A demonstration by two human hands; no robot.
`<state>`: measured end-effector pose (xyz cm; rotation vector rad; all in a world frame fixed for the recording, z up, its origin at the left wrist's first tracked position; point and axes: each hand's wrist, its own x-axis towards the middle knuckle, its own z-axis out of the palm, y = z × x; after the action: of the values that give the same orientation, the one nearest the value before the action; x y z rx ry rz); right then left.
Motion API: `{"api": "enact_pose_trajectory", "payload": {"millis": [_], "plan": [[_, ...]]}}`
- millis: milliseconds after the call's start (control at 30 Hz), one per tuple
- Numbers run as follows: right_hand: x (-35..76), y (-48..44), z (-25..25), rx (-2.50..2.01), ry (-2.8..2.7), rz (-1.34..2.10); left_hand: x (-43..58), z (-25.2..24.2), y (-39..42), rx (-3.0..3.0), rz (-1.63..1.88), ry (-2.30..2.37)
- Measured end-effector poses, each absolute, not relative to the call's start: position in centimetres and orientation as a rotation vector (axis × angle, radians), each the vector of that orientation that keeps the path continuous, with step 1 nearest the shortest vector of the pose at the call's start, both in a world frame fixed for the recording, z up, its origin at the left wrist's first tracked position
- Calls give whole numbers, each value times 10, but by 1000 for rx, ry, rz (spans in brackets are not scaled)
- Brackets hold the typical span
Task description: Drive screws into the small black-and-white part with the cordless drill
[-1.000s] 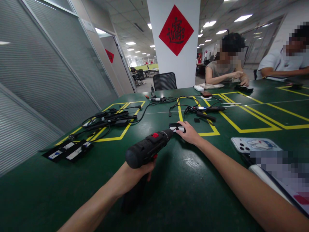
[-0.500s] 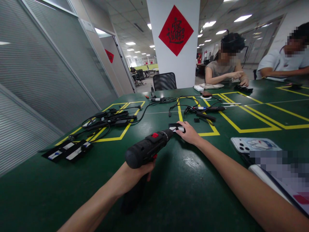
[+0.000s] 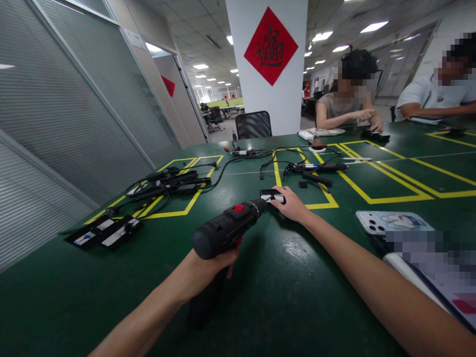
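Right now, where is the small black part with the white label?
In the head view, the small black part lies mid-table, held by the right hand, at the tip of the drill that the left hand grips.

The drill [image 3: 226,229] lies left of the small part [image 3: 271,196], phone [image 3: 390,221] right.

An open-plan office doubling as an assembly workshop: grey blinded glass partition walls [image 3: 74,114], white panel ceiling lights [image 3: 375,27], a black mesh office chair [image 3: 254,125] at the far edge of a long dark green table [image 3: 290,292] marked with yellow tape rectangles [image 3: 394,200], with tangled black cables [image 3: 167,186] and a black cordless drill [image 3: 226,229].
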<state>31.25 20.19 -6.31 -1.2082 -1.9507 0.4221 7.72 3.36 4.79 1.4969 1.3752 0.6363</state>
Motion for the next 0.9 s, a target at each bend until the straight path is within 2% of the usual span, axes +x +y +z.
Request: {"api": "enact_pose_trajectory", "payload": {"millis": [900], "plan": [[313, 204, -65, -1201, -1953, 423, 76, 47, 35, 1439, 625, 1356]]}}
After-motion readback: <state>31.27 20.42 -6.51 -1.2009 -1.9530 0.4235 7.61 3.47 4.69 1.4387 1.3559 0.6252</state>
